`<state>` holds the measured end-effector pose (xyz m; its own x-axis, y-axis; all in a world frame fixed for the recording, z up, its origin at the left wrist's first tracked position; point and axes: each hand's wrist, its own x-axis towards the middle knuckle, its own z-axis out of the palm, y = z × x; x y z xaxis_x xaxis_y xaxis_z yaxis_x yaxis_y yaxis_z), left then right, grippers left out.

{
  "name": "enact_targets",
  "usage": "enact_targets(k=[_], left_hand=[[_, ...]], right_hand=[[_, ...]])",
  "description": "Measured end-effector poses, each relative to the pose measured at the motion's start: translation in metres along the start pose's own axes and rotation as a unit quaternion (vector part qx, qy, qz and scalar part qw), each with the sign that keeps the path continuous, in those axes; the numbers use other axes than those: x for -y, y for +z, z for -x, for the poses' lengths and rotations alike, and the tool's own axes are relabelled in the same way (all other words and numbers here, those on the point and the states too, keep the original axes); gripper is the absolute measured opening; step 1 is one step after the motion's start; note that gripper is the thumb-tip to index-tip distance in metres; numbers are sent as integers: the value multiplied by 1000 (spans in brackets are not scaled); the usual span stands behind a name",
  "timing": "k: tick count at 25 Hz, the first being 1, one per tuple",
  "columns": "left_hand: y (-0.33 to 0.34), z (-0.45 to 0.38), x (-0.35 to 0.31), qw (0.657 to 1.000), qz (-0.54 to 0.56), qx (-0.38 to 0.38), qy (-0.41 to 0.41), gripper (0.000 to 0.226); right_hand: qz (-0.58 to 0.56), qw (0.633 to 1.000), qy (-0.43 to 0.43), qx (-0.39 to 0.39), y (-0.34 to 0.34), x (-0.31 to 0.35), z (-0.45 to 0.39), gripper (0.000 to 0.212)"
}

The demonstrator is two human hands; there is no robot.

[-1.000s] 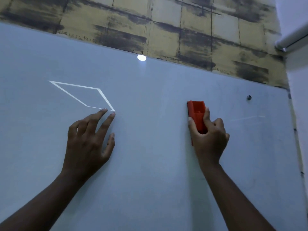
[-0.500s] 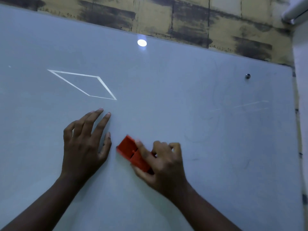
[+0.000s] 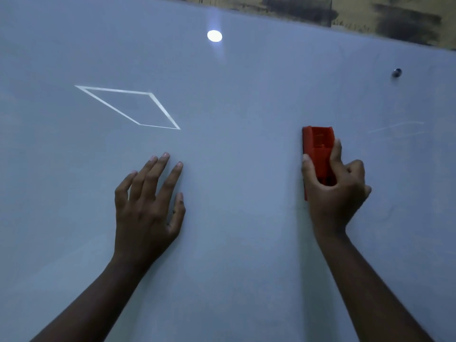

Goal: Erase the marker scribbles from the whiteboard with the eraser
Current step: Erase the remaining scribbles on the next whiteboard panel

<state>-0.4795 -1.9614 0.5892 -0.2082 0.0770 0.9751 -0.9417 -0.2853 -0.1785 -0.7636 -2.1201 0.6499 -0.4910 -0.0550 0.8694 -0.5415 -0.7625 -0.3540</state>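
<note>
The whiteboard (image 3: 234, 243) fills nearly the whole view. My right hand (image 3: 335, 193) grips a red eraser (image 3: 318, 151), held upright and pressed against the board right of centre. My left hand (image 3: 148, 206) rests flat on the board with its fingers spread, left of centre. A thin white four-sided outline (image 3: 128, 107) shows on the board above the left hand. Faint line marks (image 3: 394, 127) lie to the right of the eraser.
A bright light spot (image 3: 214, 35) reflects near the board's top. A small dark screw or stud (image 3: 396, 72) sits at the upper right. Stained yellowish wall tiles (image 3: 370, 16) run above the board's top edge.
My right hand has swept the eraser from beside the left hand, low on the board, up and right to right of centre, now upright. The left hand has barely moved.
</note>
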Motion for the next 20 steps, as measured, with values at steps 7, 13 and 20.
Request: enact_targets(k=[7,13,20], left_hand=[[-4,36,-15,999,12,33,-21,59],[-10,58,-18,998,31,55,-32,61],[-12,72,-21,997,36,63,-40,62]], right_hand=[[-22,966,-224,127,-26,46,129,61],[1,931,-320,177,-52,16,133,56],[60,992,-12,112,-80,-58,86,68]])
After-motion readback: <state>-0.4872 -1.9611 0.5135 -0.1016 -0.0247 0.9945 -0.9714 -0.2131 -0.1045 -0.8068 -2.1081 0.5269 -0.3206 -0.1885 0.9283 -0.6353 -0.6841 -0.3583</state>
